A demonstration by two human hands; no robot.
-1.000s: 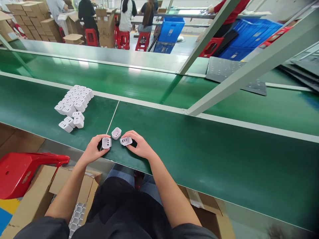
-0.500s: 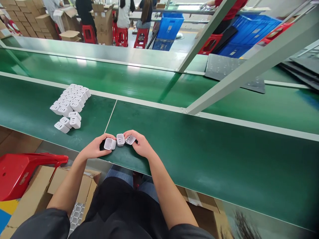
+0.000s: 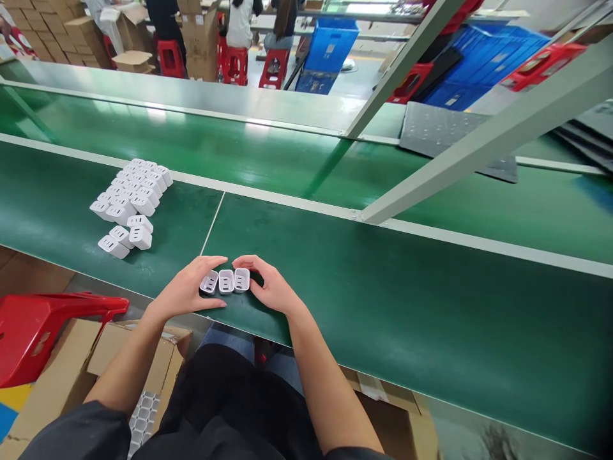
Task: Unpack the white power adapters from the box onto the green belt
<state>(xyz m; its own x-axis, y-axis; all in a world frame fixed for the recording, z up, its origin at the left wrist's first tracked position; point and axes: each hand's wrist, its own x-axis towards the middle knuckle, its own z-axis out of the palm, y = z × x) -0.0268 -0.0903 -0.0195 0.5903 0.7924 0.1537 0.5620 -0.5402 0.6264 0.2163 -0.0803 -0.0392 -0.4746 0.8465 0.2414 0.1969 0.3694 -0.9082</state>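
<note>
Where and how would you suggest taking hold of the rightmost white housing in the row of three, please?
I'd pinch the outer faces of the near and far walls of the rightmost housing, coming from the right: its open end faces up, those walls look free, and the middle housing crowds its left side.

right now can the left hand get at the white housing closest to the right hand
Probably: the left hand is near, but two other housings sit between it and that housing.

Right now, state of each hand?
Left hand: open, fingers and thumb spread around the left white housing.
Right hand: curled at the right white housing; grip cannot be told.
</note>
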